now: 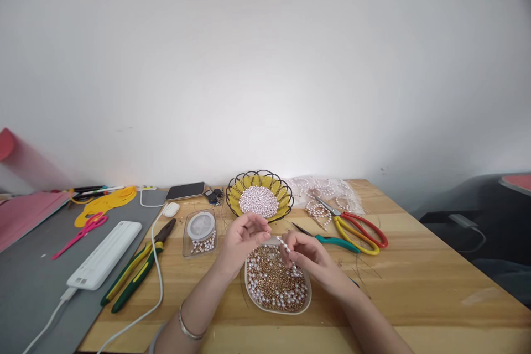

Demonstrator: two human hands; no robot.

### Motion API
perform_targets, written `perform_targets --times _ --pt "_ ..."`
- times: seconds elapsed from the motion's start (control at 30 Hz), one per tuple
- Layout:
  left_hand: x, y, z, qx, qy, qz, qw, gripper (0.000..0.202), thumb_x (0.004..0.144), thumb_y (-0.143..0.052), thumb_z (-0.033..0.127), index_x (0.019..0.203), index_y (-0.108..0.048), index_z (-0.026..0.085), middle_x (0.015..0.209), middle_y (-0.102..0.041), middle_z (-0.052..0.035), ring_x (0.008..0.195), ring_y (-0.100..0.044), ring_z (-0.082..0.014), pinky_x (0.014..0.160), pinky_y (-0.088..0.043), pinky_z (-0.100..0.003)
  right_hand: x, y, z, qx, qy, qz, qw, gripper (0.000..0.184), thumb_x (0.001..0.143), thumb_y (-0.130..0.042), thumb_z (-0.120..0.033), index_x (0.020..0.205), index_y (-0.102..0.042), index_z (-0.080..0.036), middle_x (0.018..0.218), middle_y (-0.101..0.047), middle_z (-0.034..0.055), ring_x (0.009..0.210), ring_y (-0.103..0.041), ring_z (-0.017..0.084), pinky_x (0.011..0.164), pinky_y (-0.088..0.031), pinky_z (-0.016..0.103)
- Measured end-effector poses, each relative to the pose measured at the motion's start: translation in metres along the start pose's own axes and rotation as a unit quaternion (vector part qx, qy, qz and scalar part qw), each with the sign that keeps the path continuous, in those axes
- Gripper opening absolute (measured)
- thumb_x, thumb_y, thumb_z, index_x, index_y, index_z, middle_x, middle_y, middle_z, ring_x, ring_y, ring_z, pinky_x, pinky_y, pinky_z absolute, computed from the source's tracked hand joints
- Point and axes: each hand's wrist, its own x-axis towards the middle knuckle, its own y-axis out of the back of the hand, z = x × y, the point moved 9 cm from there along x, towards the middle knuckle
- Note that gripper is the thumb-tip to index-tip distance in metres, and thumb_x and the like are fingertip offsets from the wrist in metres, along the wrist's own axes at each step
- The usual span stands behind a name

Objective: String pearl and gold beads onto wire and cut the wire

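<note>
My right hand (309, 257) pinches a short strand of white pearl beads (284, 244) above a pale bowl (308, 303). The bowl holds many small gold beads (276, 282) mixed with larger white pearls. Level with the strand and a little to its left, my left hand (246, 238) has its thumb and index finger pressed together. What lies between those fingertips is too fine to make out. Just behind my hands stands a yellow and black basket (232, 207) of pale pink pearls (259, 202).
Teal-handled pliers (338, 241), red and yellow scissors (360, 232) and bagged pearl strands (332, 191) lie right. Leftward are a clear box (186, 243) with a spool (201, 225), green and yellow pliers (143, 268), a white power bank (103, 254) with cable, pink scissors (85, 230) and a phone (185, 191).
</note>
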Motion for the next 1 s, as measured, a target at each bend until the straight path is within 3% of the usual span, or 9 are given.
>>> perform_targets --times 0.77,1.0 --pt "-0.002 -0.006 0.007 0.061 -0.005 -0.027 0.998 0.020 0.079 -0.085 0.029 0.088 -0.071 0.018 0.084 -0.069 -0.0014 0.082 -0.064 -0.0143 0.078 -0.052 -0.024 0.000 -0.002 0.005 -0.011 -0.017 -0.008 1.000 0.038 0.092 -0.069 -0.054 0.079 -0.054 -0.021 0.071 -0.057 -0.0024 0.067 -0.052 0.015 0.067 -0.040 0.029" --pt "-0.003 -0.008 0.014 0.115 -0.040 -0.029 0.992 0.020 0.080 -0.082 0.033 0.083 -0.070 0.017 0.080 -0.066 -0.0017 0.078 -0.062 -0.0151 0.073 -0.050 -0.024 0.000 -0.002 0.007 0.002 -0.029 -0.014 0.999 0.039 0.091 -0.070 -0.054 0.080 -0.053 -0.021 0.071 -0.057 -0.0027 0.068 -0.052 0.015 0.068 -0.040 0.029"
